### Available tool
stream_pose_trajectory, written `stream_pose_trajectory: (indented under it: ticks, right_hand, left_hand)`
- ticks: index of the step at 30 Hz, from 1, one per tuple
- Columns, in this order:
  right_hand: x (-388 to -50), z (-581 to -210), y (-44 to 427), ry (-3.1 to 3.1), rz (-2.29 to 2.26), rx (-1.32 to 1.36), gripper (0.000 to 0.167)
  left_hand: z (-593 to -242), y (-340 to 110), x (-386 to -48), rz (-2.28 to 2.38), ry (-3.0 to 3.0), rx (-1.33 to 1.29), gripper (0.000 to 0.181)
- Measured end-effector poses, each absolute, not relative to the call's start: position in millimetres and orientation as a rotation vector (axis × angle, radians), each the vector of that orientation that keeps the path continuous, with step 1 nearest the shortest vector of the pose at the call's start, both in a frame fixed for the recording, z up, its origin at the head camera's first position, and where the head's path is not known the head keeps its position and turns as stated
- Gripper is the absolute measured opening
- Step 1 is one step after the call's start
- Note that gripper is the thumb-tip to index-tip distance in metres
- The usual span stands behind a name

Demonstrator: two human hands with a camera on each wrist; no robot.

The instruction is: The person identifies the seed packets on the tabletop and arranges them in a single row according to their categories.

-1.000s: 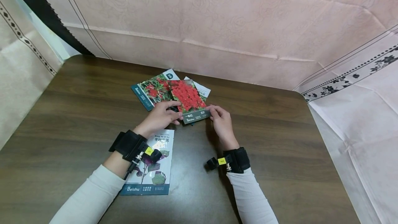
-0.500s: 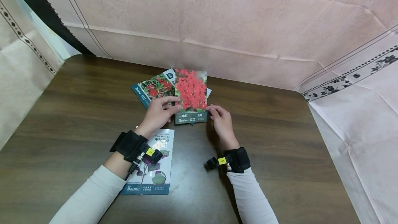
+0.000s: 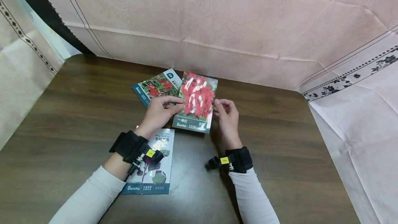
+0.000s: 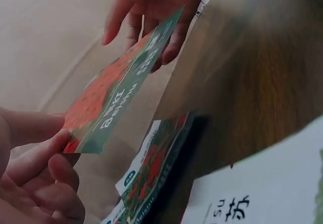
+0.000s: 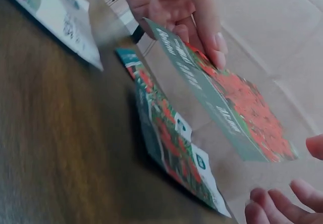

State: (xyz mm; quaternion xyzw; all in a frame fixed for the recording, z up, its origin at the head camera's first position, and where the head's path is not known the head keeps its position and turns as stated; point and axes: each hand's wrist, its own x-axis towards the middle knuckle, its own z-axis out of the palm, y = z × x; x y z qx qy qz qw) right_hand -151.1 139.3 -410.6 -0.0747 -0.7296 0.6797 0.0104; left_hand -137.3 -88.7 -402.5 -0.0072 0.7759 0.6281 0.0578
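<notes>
A packet [image 3: 198, 96] with a photo of red flowers and a green band along its bottom is held above the table. Thumb and fingers of my left hand [image 3: 158, 114] pinch its left edge. Beside the right edge is my right hand [image 3: 228, 122]; in the right wrist view its thumb and loosely bent fingertips [image 5: 258, 204] stand apart from the packet. Below it lie overlapping packets [image 3: 155, 86] with red blooms and narrow leaves, partly covered. A larger white packet [image 3: 160, 179] with purple leaves lies under my left wrist.
The brown wooden table [image 3: 273, 141] has rounded far corners. A pale patterned cloth [image 3: 217, 27] hangs behind its far edge. Black straps with small cameras [image 3: 237, 160] sit on both wrists.
The red-flower packet has swung and tilted, its lower end coming nearer and rightward. My right hand has left the packet's edge and shifted slightly right; my left hand keeps its pinch.
</notes>
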Motion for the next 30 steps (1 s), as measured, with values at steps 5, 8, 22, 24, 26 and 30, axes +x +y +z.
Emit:
stream_pose_trajectory:
  ticks: [5, 8, 22, 24, 26, 30]
  right_hand:
    - [-150, -404, 141, -2.218, 2.148, -0.244, 0.035]
    - [-150, -402, 144, -2.186, 2.144, -0.232, 0.033]
    - [-148, -396, 149, -2.252, 2.030, -0.156, 0.030]
    - [-148, -396, 150, -2.255, 2.022, -0.163, 0.029]
    - [-148, -396, 150, -2.261, 2.014, -0.172, 0.028]
    - [-147, -394, 152, -2.267, 1.994, -0.187, 0.026]
  left_hand:
    - [-398, -87, -133, 1.879, 2.354, -0.017, 0.022]
    - [-397, -85, -132, 1.879, 2.329, 0.002, 0.023]
    - [-396, -82, -128, 1.805, 2.374, 0.106, 0.019]
    - [-395, -82, -127, 1.784, 2.391, 0.160, 0.020]
    - [-395, -83, -126, 1.761, 2.406, 0.212, 0.021]
    - [-393, -82, -125, 1.737, 2.415, 0.261, 0.020]
